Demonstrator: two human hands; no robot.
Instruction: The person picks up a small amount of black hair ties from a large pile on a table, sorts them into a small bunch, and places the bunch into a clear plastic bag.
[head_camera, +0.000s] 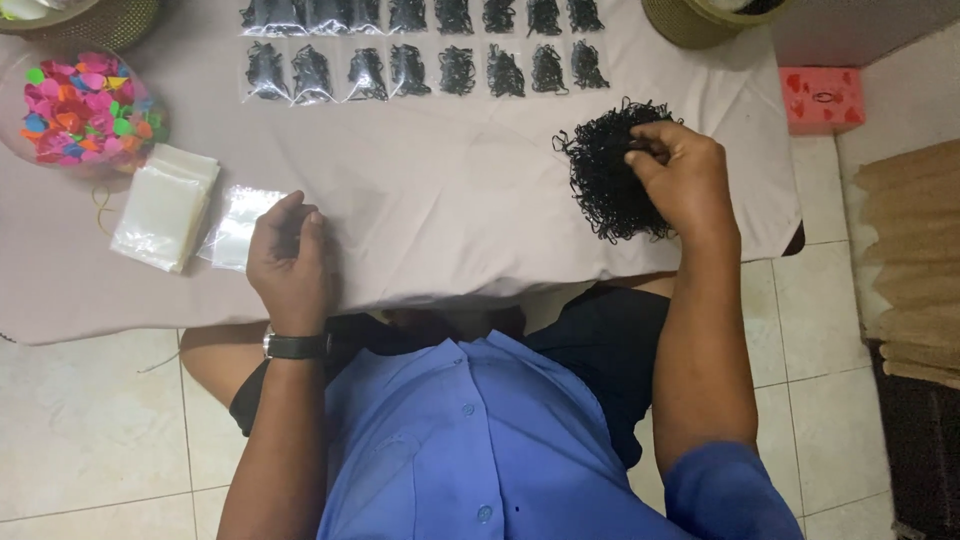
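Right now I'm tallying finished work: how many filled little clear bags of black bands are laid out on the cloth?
16 filled bags: eight in the near row, eight in the far row, which the picture's top edge cuts, so more may lie beyond.

Home packing spot, tiled floor (90, 420), cloth-covered low table (450, 200), rows of filled bags (420, 70)

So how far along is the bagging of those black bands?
Two rows of filled clear bags already lie at the table's far edge. In hand: the right hand pinches bands from the loose black pile, and the left hand rests on an empty bag. That pile and the stack of empty bags remain.
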